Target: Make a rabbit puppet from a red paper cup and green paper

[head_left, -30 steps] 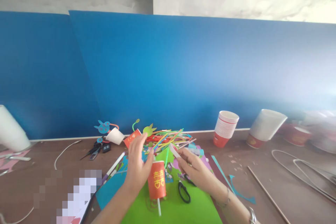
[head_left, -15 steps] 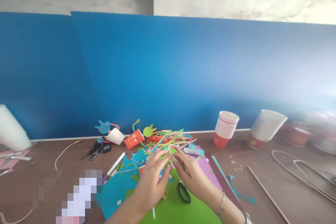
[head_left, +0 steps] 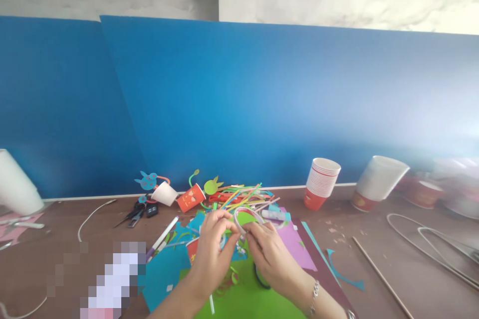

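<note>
Red cup [head_left: 192, 250] leftward — behind left hand [head_left: 214, 241]

2 hands [head_left: 214, 249] close, fingers [head_left: 229, 227] pinched

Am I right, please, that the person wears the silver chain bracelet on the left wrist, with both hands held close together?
Not quite: in the head view, the silver chain bracelet is on the wrist of the right hand, not the left hand; the hands are indeed close together.

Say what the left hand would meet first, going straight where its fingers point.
Most likely the right hand, whose fingertips grip the white ring, though the depth between them is unclear.
</note>
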Demonstrator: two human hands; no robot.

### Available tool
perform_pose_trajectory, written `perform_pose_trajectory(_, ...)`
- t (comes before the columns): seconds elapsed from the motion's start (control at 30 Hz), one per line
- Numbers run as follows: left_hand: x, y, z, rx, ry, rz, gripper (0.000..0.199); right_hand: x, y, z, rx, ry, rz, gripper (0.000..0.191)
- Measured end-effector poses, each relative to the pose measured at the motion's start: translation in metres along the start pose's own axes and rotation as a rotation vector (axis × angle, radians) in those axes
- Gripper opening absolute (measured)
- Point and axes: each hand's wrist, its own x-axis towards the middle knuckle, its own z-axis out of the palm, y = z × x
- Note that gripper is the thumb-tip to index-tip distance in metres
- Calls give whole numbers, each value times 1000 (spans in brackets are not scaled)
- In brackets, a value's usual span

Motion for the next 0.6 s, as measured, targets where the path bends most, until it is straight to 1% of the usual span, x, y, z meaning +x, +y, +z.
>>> perform_pose_trajectory(0.13, -1, 3, -4, 86, 23, 59, 11, 1, -4, -3, 55, 11, 22, 21)
perform_pose_trajectory(0.23, -3, 4, -4, 149, 36, 89, 11, 1, -7, -2, 148, 36, 68, 22)
perform_pose_trajectory(0.3, -5, 5, -3, 184, 47, 119, 11, 1, -7, 3, 297, 46, 138, 23)
perform_pose_trajectory(0.37, -7, 7, -2, 209, 64, 155, 11, 1, -6, 8, 517, 37, 228, 25)
perform_pose_trajectory(0.43, -7, 7, -5, 201, 114, 181, 11, 2, -2, 9, 693, 52, 323, 27)
perform_pose_trajectory(0.47, -6, 7, -7, 179, 162, 179, 11, 2, 2, 7, 724, 73, 366, 27)
perform_pose_trajectory(0.53, 0, 6, -17, 105, 281, 129, 10, 4, 12, -1, 666, 129, 433, 27)
perform_pose_trajectory(0.57, 5, 4, -23, 57, 339, 71, 11, 4, 19, -6, 572, 130, 434, 27)
perform_pose_trajectory(0.6, 10, 2, -30, 5, 359, 3, 13, 5, 26, -10, 448, 117, 421, 27)
